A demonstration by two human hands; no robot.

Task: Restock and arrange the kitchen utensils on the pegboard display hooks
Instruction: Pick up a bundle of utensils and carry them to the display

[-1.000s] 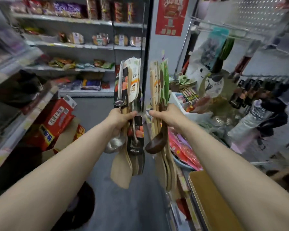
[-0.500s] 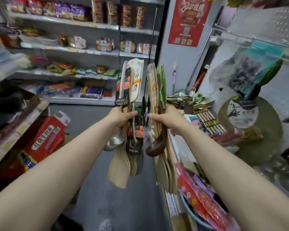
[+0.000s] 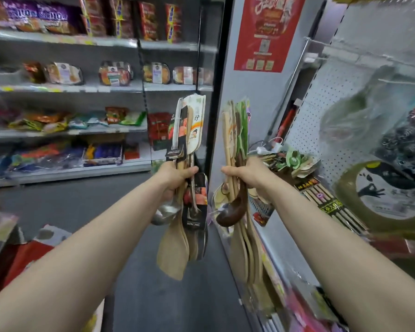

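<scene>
My left hand (image 3: 175, 176) grips a bundle of packaged utensils (image 3: 189, 130) by their handles: a steel ladle, wooden spatulas and carded tools hang below the fist. My right hand (image 3: 247, 173) grips a second bundle (image 3: 237, 130) of wooden spoons and spatulas with green and beige cards, a dark brown ladle (image 3: 230, 214) hanging at the bottom. Both bundles are held upright side by side at chest height. The white pegboard (image 3: 321, 111) with metal hooks stands to the right, apart from both hands.
Packs of chopsticks (image 3: 331, 202) and carded items hang on the pegboard right of my right hand, beside a bagged round item (image 3: 388, 192). Food shelves (image 3: 82, 87) line the far left wall. A red poster (image 3: 268, 32) hangs on the grey pillar. Grey aisle floor lies below.
The view has swung left and closer to the pillar and pegboard end. Both hands keep gripping their bundles, now held slightly further apart.
</scene>
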